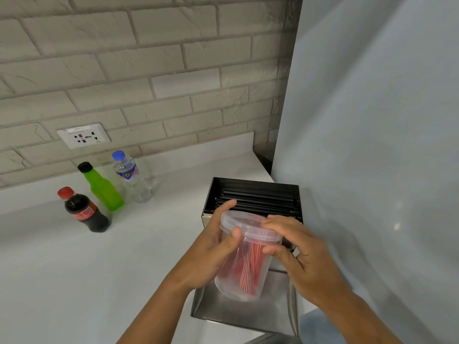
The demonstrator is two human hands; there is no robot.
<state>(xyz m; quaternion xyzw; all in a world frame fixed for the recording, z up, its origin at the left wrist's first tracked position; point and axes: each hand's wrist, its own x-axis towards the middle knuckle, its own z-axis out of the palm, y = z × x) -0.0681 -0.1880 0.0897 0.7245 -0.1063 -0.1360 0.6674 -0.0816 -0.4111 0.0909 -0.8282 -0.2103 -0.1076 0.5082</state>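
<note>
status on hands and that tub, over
Left hand grips clear tub of red straws. Right hand pinches its lid, lid on. Steel straw dispenser directly behind and below.

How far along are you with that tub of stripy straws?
Done: the red striped straws are inside the clear tub, and the lid sits on top. In hand: the left grip holds the tub's side while the right grip pinches the lid's rim, by the steel box of black straws. Left: probably working the lid; on or off, I cannot tell.
</note>
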